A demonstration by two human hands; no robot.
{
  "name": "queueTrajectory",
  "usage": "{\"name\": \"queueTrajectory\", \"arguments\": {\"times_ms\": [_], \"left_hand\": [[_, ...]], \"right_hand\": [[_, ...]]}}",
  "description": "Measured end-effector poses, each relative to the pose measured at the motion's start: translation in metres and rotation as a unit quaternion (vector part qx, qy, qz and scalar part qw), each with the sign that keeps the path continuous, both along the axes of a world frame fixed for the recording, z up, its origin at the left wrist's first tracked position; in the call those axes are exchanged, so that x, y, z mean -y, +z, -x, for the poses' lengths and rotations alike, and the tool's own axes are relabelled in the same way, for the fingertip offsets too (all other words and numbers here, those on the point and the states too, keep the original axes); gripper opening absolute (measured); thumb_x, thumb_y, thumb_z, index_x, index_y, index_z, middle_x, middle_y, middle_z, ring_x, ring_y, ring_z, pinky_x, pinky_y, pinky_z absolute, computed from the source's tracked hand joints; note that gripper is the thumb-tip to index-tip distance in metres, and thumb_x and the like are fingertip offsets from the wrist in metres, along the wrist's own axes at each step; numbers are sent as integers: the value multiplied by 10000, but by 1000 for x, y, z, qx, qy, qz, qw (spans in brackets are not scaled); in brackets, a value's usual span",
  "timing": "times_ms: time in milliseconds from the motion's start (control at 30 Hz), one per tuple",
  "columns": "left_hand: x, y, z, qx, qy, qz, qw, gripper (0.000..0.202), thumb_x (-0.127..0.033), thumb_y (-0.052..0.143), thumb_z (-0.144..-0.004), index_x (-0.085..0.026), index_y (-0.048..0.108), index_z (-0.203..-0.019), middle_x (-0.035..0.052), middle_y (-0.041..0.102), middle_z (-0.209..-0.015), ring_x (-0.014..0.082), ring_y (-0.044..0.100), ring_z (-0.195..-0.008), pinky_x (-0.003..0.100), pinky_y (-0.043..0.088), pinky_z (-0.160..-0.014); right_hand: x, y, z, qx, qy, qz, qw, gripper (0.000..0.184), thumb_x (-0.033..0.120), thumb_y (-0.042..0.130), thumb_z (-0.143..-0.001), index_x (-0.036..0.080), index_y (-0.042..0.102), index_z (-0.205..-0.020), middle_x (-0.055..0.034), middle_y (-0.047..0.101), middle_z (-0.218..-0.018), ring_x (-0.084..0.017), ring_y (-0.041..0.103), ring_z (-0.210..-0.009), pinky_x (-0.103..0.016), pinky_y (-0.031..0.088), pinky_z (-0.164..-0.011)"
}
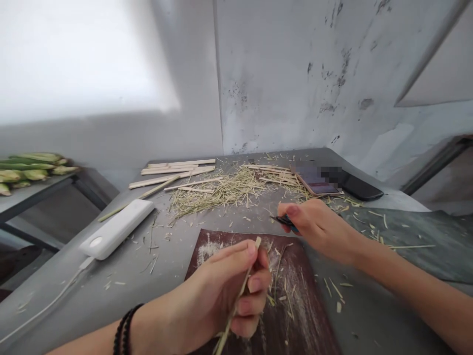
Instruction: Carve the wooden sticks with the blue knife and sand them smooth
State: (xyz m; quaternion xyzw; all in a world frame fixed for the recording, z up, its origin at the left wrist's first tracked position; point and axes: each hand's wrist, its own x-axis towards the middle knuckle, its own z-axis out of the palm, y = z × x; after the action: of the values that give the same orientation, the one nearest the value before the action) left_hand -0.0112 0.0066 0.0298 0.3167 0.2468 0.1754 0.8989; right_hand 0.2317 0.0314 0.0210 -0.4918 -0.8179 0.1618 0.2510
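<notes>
A thin, pale yellow-green strip of plant stem [239, 299] slants through the left hand [218, 283], its upper tip poking out between thumb and forefinger and its lower end running toward the bottom edge of the view. The left fingers are curled tightly about it. The right hand [321, 229], apart from the left, grips a small dark-bladed tool with a touch of blue [285, 222], its point directed away from the arm, toward the left.

Beneath the left hand lies a maroon, scuffed rectangular board [301, 301], dusted with pale scraps. Beyond it, a loose heap of straw-coloured shavings [216, 197] spreads over the grey table [166, 266]. Flat, cream-coloured strips [177, 167] lie at the far left of the heap; a phone with a lit screen [317, 180] and a black phone [362, 186] lie at its right. A white, rounded power bank [117, 229] with a white cable [50, 304] sits to the left.
</notes>
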Motion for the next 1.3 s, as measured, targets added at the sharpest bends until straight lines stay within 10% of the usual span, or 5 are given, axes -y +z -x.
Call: {"name": "queueTrajectory", "arguments": {"times_ms": [433,633,833,1067,1300], "left_hand": [[6,-4,-4,-57,53,-36,996,298,-526,578,-993,-244,498,-938,-100,432,-595,44,188,-439,120,182,-376],[10,-11,-7,-65,97,-61,991,383,-550,564,-994,-217,472,-827,-112,345,-564,40,132,-423,147,139,-378],[20,-15,-9,-26,-48,-102,993,449,-626,689,-883,-200,555,-840,-63,471,-589,41,361,-461,142,253,-445],[10,-2,-2,23,-30,16,999,427,-502,416,-1057,-214,504,-754,-83,317,-518,50,151,-381,132,160,-351],[9,-4,-3,12,-36,-9,999,570,-521,399,-1057,-180,464,-605,-76,282,-482,40,141,-363,124,155,-334]], "right_hand": [[13,0,16,27,63,-10,998,501,484,181,-1063,224,324,-659,45,376,-543,-109,377,-500,-295,212,-570],[1,-6,16,104,-62,-77,990,527,489,201,-1037,226,446,-651,0,482,-545,-142,397,-507,-301,187,-566],[-16,2,-16,39,-236,-72,968,590,590,192,-1041,248,399,-608,-27,460,-516,-176,400,-498,-332,208,-563],[6,2,4,-71,49,79,993,605,618,156,-1046,228,422,-668,28,355,-592,-140,341,-555,-321,266,-572],[12,3,10,-62,133,119,982,522,539,196,-1073,220,380,-702,49,283,-610,-114,301,-558,-301,254,-566]]}}
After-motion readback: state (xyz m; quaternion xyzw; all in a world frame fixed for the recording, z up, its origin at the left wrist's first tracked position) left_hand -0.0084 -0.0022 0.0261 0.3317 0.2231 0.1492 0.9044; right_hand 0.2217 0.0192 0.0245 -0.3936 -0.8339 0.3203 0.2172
